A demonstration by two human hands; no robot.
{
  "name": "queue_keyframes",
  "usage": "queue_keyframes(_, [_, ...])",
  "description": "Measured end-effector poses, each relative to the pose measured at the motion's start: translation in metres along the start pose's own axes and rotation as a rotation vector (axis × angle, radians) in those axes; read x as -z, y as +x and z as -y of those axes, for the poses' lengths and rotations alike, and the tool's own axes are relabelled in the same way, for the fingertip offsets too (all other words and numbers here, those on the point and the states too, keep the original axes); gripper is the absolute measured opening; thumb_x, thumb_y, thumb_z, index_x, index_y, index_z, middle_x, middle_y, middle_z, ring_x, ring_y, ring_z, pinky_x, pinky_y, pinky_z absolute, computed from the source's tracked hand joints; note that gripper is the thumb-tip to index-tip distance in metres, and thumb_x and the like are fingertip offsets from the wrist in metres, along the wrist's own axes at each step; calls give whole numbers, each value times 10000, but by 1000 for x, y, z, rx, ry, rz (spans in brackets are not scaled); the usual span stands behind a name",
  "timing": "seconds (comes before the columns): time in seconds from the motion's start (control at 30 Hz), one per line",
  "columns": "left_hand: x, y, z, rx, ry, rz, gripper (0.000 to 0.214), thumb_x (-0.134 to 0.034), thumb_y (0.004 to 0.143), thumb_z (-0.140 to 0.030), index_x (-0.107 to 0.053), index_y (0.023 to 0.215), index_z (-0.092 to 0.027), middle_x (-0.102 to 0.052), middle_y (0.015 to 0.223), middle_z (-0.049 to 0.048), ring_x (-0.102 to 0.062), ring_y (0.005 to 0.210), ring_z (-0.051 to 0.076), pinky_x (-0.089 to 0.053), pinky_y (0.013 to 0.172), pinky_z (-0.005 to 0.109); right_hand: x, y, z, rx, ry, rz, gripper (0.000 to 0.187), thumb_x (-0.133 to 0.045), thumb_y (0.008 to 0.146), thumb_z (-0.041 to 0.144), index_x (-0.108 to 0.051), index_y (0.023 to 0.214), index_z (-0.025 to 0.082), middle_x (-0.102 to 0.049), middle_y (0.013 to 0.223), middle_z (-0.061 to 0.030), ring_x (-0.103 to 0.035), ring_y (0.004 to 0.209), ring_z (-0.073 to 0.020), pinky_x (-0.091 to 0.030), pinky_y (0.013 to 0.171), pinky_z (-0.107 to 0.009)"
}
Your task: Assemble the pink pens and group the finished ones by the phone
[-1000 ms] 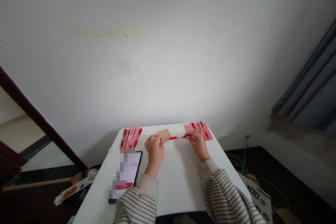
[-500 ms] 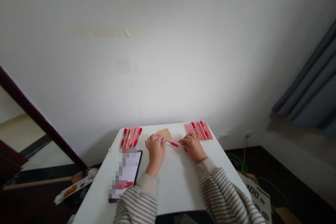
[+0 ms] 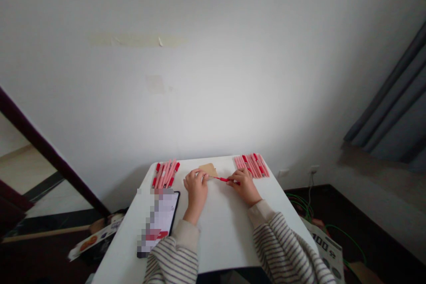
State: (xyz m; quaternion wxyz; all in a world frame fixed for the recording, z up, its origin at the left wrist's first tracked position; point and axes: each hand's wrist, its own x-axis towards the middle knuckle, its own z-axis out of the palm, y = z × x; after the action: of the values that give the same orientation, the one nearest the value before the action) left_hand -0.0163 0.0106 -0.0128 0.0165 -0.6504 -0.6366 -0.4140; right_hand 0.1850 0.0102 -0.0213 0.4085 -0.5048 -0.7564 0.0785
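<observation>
Over the middle of the white table (image 3: 229,230), my left hand (image 3: 197,188) pinches the thin end of a slim pen part (image 3: 216,178) with a red section towards the right. My right hand (image 3: 245,186) is closed on a short red pen piece (image 3: 235,182), which lines up with the left-hand part; whether the two are joined is too small to tell. Just behind my left fingers lies a tan piece of card or paper (image 3: 208,169). Pink pens with red parts form one group (image 3: 165,174) at the left and another (image 3: 254,166) at the right, near my right knuckles.
A phone (image 3: 166,213) lies on the table left of my left forearm, partly blurred out. The wall (image 3: 213,97) rises behind the table's far edge. On the floor to the right are green cables (image 3: 301,204) and a printed bag or box (image 3: 328,248).
My right hand has brought its red piece up and left, in line with the slim part's red section. My left hand has stayed nearly still, its grip unchanged.
</observation>
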Motion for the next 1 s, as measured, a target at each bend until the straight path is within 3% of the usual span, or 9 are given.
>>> queue_keyframes(0.27, [6,3,-1,68,0,-68,179,-511,867,-299,-665,876,-207,-645,1058,75,-536,1041,240,-389,947,442,2,2,-5,-19,20,-43,150,-664,839,355,-755,893,250,-677,804,-59,-492,938,-235,-379,849,-372])
queue_keyframes(0.4, [12,-2,-9,112,136,16,157,-548,842,-284,-681,848,-201,-629,1118,85,-503,1105,281,-353,981,527,2,2,-9,-24,26,-91,184,-631,860,381,-752,892,246,-680,817,-61,-488,943,-239,-370,882,-391])
queue_keyframes(0.6, [11,-17,-12,18,276,91,111,-587,808,-269,-687,805,-221,-602,1162,75,-430,1173,285,-212,1057,662,2,2,-12,-37,15,-119,216,-597,876,406,-752,886,256,-677,812,-63,-480,951,-249,-366,891,-408])
queue_keyframes(1.0, [10,-18,-5,35,345,109,126,-588,808,-276,-693,786,-209,-595,1155,73,-402,1170,287,-212,1059,661,0,2,-14,-42,8,-122,219,-606,870,414,-752,883,251,-671,810,-64,-474,948,-250,-365,891,-405])
